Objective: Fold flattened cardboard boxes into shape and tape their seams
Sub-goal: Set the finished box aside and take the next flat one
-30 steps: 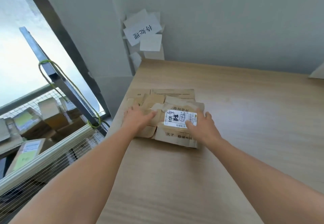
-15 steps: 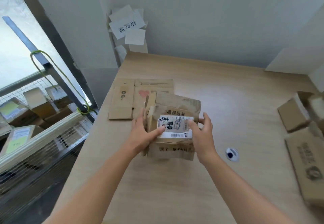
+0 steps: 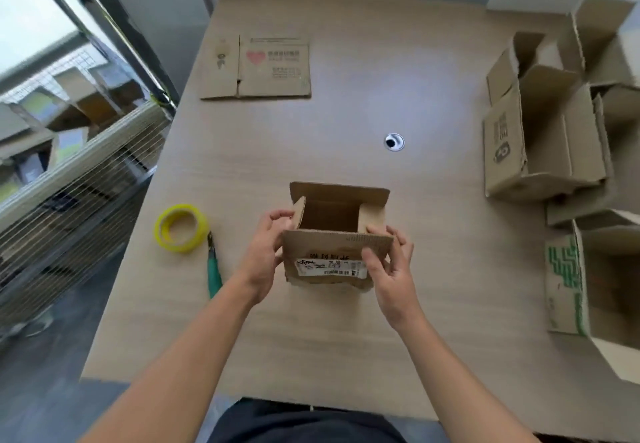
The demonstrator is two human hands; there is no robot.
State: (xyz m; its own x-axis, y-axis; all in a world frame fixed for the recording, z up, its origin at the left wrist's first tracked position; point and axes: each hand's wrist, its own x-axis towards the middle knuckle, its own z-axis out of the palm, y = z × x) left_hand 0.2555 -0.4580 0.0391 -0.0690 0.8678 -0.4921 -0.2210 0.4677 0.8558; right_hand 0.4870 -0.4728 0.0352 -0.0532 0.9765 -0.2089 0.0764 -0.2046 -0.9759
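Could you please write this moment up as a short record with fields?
Held box: small labelled cardboard box, opened up, flaps unsealed
Left hand: grips its left side
Right hand: grips its right side
Tape: yellow tape roll on the table, left of box
Tool: green-handled tool beside roll
Flat stock: flattened box, far left
Right side: several open boxes

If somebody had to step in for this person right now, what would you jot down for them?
Hands: left hand and right hand grip the small box by its sides.
Done: it is opened into shape, top flaps up; no tape shows on it.
Things: yellow tape roll and green-handled tool lie to its left on the table; a flat box lies at the far edge.
Left: fold flaps, tape seams, then the flat box.
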